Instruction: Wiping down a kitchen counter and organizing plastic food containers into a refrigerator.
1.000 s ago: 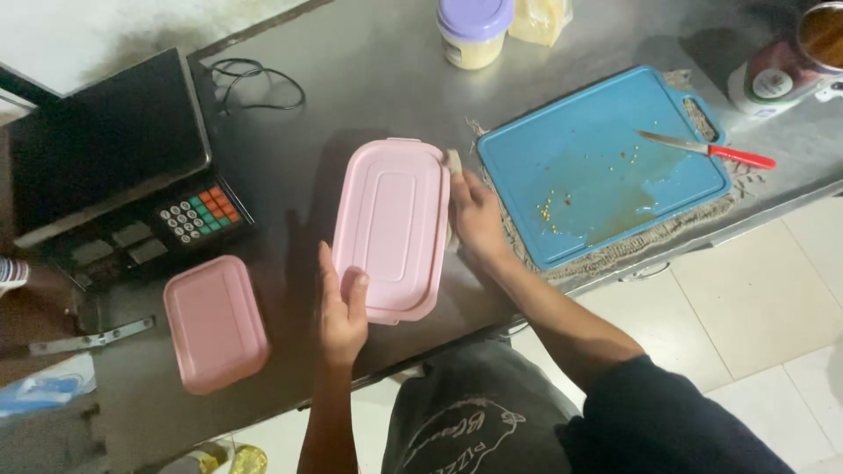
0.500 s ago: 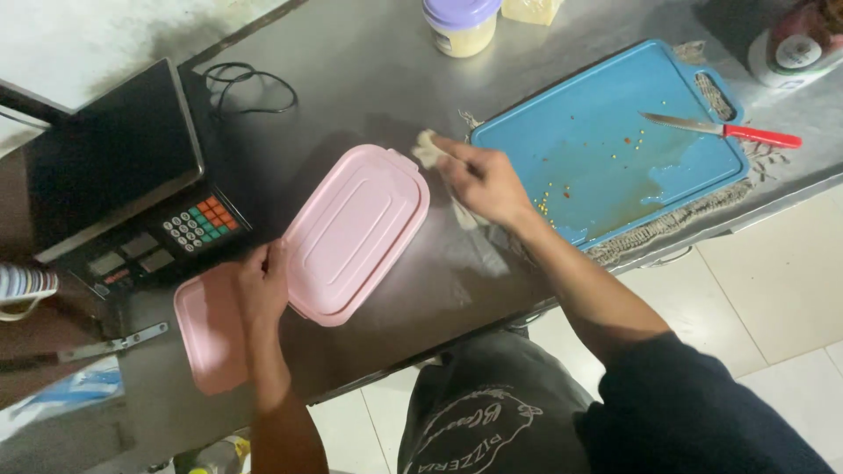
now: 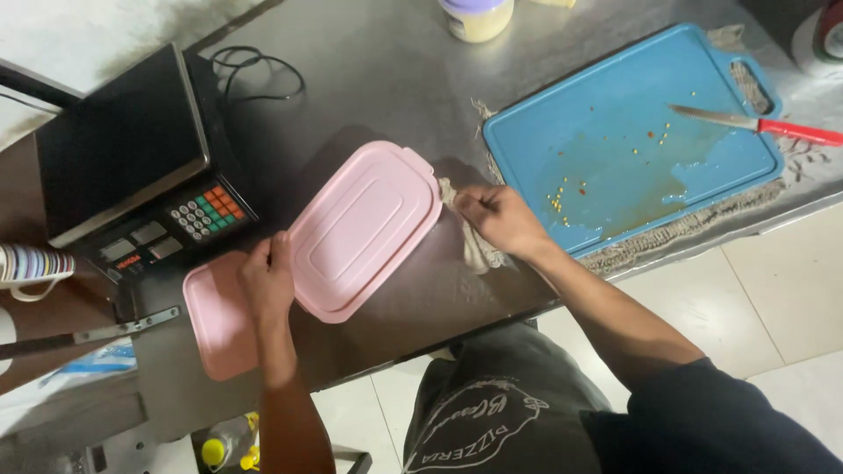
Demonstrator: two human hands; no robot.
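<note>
A pink lidded plastic container (image 3: 364,228) lies tilted on the steel counter (image 3: 386,79). My left hand (image 3: 268,279) rests on its lower left edge, fingers pressing the rim, and lies over a second, smaller pink container (image 3: 215,320). To the container's right, my right hand (image 3: 498,219) is closed on a beige cloth (image 3: 477,250) pressed against the counter. A blue cutting board (image 3: 623,132) with food crumbs lies just right of that hand.
A red-handled knife (image 3: 760,125) lies on the board's far right. A black weighing scale (image 3: 132,167) with coloured keys and a cable stands at left. A jar (image 3: 479,17) sits at the counter's back. A striped cup (image 3: 31,263) is at far left.
The large pink container has slid left and turned, now overlapping the small one. My right hand went from the container's edge to the cloth and now wipes beside it.
</note>
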